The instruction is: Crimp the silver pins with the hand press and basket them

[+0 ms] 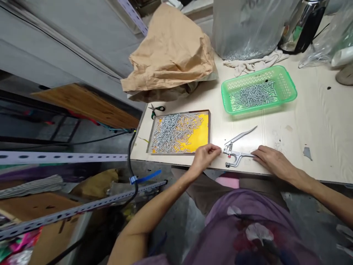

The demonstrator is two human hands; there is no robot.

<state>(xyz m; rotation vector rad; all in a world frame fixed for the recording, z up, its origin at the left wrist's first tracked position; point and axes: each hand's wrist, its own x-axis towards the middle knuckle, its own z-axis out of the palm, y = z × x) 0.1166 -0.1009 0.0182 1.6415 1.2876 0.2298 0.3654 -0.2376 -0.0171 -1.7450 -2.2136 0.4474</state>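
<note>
Your pliers (237, 153) are lying right of the tray (209, 129) on the surface (317, 106), head facing it, lower handle running rightward from it, upper handle slanting away and right. Your left hand (206, 154), nearer the head, is occupying the gap by the tray's near right corner, fingertips pinched; whether they are holding anything is too small to tell. Your right hand (271, 160), farther right, is grasping the lower handle's end. Metal pieces (168, 132) are heaping inside the tray, mostly leftward; scissors (157, 108) are lying just beyond its far left corner, a paper bag (173, 55) is sitting behind it, and a green basket (260, 109) is standing beyond it rightward.
</note>
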